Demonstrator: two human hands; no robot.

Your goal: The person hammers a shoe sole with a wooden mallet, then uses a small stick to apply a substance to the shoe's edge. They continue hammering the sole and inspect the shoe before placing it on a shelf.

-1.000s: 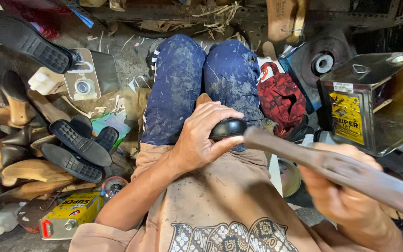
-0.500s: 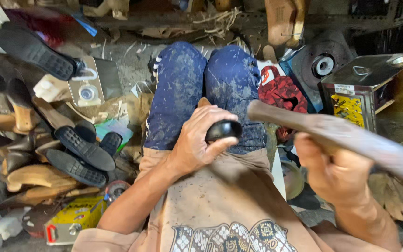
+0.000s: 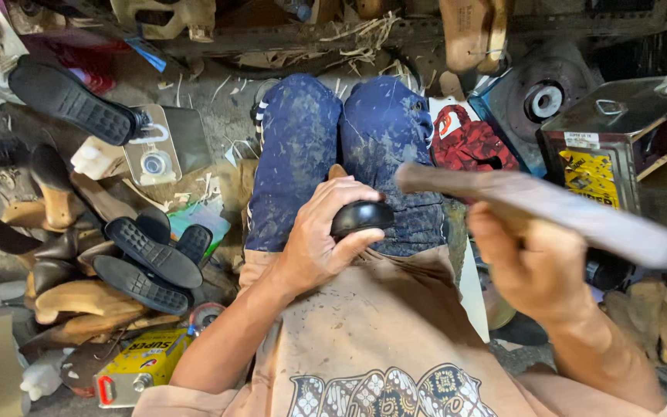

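My left hand [image 3: 319, 245] rested on my lap, its fingers [image 3: 349, 202] curled over a black shoe [image 3: 361, 217]; the shoe's rounded end poked out just past my fingertips, toward my right side, and my thumb pressed it from below. The shoe sat against my blue, dust-smeared trousers [image 3: 303, 154], just above my knees.

My right hand [image 3: 530, 262] was clenched around a long, flat tool [image 3: 542, 207], blurred, which ran from just above the shoe out past my fingers to the right. Its near end hung just beside the shoe; I could not tell whether the two touched.

Beyond my left fingers, on the floor, lay black soles [image 3: 152, 251] and wooden lasts [image 3: 79, 297], with a yellow can [image 3: 137, 371] nearer my elbow. Past my right fingers stood a metal tin [image 3: 619, 143] and a red cloth [image 3: 468, 143].
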